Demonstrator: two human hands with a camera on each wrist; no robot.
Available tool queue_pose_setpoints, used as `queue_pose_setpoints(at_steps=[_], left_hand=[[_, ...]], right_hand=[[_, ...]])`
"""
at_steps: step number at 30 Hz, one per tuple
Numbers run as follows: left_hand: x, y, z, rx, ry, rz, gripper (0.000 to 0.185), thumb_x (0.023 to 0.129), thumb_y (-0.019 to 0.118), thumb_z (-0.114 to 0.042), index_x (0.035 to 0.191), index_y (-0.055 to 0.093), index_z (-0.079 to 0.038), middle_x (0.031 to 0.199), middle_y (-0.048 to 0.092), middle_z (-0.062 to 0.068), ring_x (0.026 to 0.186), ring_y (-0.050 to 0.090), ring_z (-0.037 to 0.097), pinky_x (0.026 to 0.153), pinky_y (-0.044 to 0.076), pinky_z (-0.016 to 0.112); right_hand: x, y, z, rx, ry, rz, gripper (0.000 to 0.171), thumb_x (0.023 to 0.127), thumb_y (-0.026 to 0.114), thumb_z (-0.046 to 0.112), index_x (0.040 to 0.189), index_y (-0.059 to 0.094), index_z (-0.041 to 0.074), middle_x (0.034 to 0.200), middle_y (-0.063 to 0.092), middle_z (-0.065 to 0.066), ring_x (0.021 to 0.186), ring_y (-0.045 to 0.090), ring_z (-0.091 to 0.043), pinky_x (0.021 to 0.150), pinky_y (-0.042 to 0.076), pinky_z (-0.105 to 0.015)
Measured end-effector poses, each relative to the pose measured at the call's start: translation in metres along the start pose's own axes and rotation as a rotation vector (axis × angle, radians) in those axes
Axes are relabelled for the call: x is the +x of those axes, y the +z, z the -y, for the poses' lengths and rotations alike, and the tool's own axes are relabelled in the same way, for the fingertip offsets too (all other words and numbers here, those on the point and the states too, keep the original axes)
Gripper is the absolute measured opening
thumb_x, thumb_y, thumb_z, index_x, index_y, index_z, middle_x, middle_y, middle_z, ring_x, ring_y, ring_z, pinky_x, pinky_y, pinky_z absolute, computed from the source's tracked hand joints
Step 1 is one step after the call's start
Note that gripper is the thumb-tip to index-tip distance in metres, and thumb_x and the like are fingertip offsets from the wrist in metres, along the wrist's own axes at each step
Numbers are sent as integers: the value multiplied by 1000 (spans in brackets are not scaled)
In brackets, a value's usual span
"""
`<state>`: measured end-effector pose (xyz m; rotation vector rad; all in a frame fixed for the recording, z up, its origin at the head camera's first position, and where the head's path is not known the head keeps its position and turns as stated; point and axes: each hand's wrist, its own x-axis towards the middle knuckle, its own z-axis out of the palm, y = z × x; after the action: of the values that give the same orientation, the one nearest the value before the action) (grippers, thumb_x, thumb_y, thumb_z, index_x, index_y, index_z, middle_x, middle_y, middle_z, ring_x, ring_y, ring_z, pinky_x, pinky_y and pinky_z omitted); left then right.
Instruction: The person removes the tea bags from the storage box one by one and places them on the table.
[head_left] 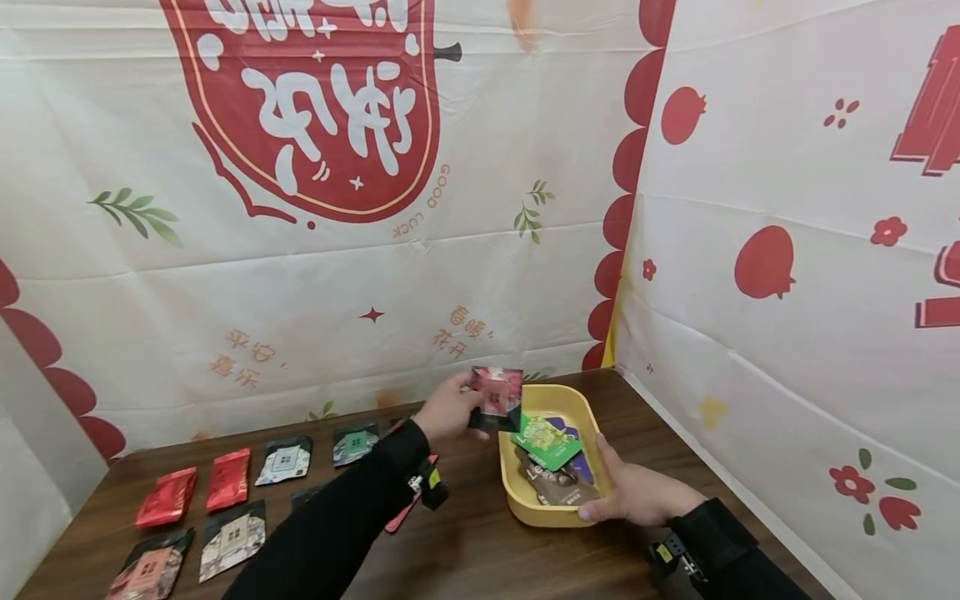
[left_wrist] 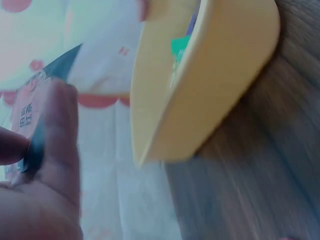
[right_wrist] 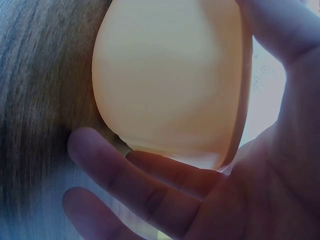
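My left hand (head_left: 447, 407) pinches a dark tea bag sachet with a pink label (head_left: 498, 398) between thumb and fingers. It holds the sachet upright in the air by the left rim of a yellow plastic box (head_left: 512, 492). In the left wrist view the sachet (left_wrist: 25, 107) is partly behind the fingers. My right hand (head_left: 637, 487) holds the box at its near right corner, thumb at the rim and fingers along the outer wall. Inside the box lie a green sachet (head_left: 551, 443), a brown sachet (head_left: 555, 486) and a partly covered purple one (head_left: 579, 463).
On the wooden table (head_left: 465, 558), several sachets lie at the left, among them a red one (head_left: 228, 479) and a black-and-white one (head_left: 234, 540). My left forearm hides some. A printed cloth (head_left: 300, 250) hangs behind the table, and another stands along its right edge.
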<state>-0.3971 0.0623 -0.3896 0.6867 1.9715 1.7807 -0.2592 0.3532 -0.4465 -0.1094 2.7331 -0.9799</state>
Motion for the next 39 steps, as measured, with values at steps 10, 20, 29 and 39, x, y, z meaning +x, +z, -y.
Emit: queue_pose_setpoints(at_steps=[10,20,29,39], left_hand=[[-96,-81,-1,-120,-15,-126,68,100,50,6,156,15,-8,131,52,26,98,66,31,84,54,50],[-184,-116,0,134,-102,-379,70,94,61,8,154,31,-14,143,43,31,95,67,33,72,57,45],[-268,-155,29,547,-287,-465,37,92,70,-11,128,64,-4,82,65,7,60,64,23,50,40,28],[-338,-208,67,532,-642,-367,37,87,67,-1,122,62,10,67,57,7,57,54,17,56,45,32]], right_hand=[[-3,-3,1,13,-25,24,130,80,81,48,152,-10,-9,147,25,-44,123,46,-45,101,34,-63],[-14,-21,-10,-40,12,18,127,84,77,49,149,-11,-15,141,21,-52,124,43,-54,99,34,-66],[-21,-29,-23,-59,44,38,125,86,74,50,147,-12,-17,138,22,-54,123,43,-56,97,34,-68],[-15,-25,-18,-38,57,83,123,89,71,51,147,-14,-16,137,22,-54,120,44,-54,95,34,-69]])
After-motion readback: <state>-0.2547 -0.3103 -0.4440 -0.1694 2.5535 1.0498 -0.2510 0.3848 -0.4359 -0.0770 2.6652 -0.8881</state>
